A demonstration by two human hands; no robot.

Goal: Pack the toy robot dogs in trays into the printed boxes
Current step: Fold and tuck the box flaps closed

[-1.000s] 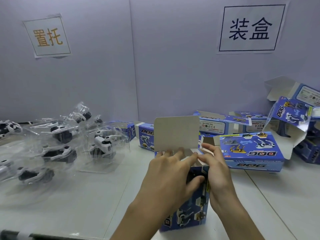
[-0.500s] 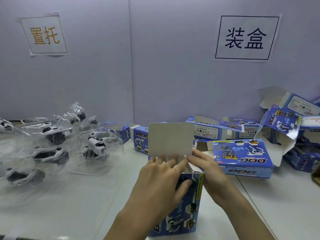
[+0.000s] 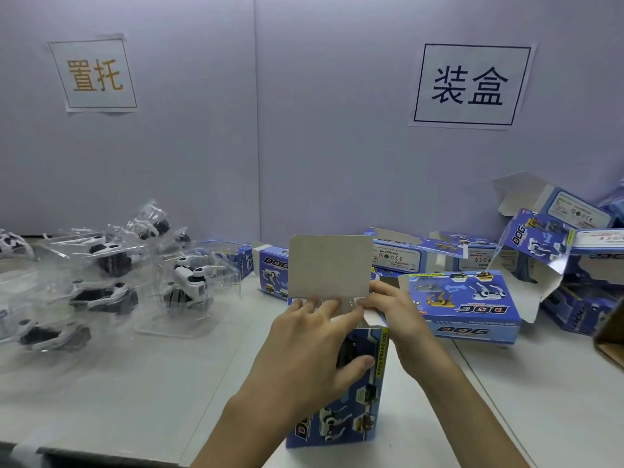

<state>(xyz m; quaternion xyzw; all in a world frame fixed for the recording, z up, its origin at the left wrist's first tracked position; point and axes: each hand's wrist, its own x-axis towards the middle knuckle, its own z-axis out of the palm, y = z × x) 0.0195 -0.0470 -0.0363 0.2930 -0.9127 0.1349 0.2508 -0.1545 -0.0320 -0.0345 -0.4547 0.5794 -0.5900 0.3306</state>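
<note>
The blue printed box (image 3: 358, 400) stood upright on the near middle of the table (image 3: 135, 383) with its lid flap (image 3: 331, 265) raised, the left hand (image 3: 314, 346) gripping its top and front, the right hand (image 3: 401, 319) touching a side flap with straight fingers, while toy dogs in trays (image 3: 189, 282) lay far left.
</note>
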